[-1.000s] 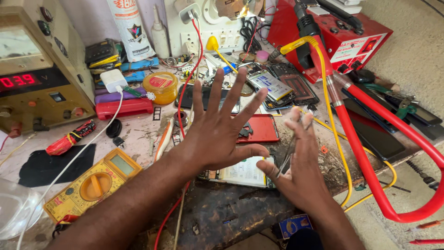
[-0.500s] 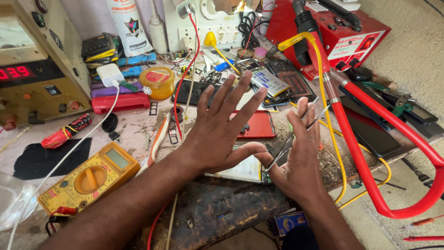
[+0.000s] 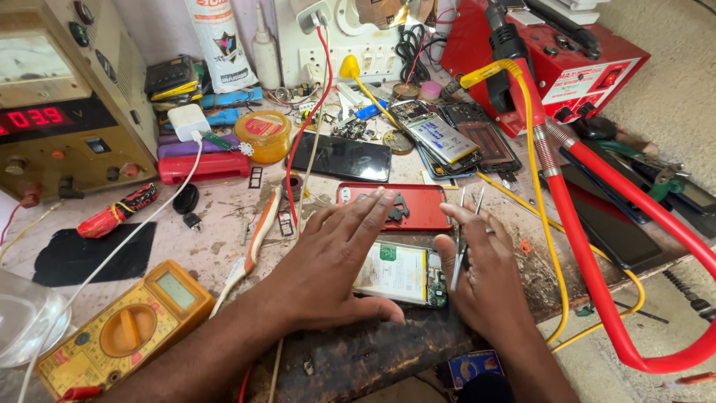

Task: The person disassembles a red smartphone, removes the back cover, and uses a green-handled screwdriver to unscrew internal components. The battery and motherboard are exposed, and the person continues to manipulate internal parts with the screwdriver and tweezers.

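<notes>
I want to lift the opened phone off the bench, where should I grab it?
Grip the opened phone by its two long edges, coming from above at its right end. It lies flat, back open, so avoid pressing the exposed board. The left hand covers its left end.

Between your hands lies an opened phone [image 3: 399, 273], its inside white with a small green patch and a strip of dark green board at its 3 o'clock end. At its 12 o'clock you see a red phone cover [image 3: 425, 207], and beyond that a glossy black phone [image 3: 341, 157]. At 9 o'clock sits a yellow multimeter [image 3: 123, 332] with an orange dial and a pale grey-green screen. At 3 o'clock a bright red hose [image 3: 597, 276] curves beside a thin yellow cable [image 3: 538, 216]. At 11 o'clock a beige power supply [image 3: 67, 97] shows red digits. The table [image 3: 216, 239] is pale pink, stained brown.
</notes>
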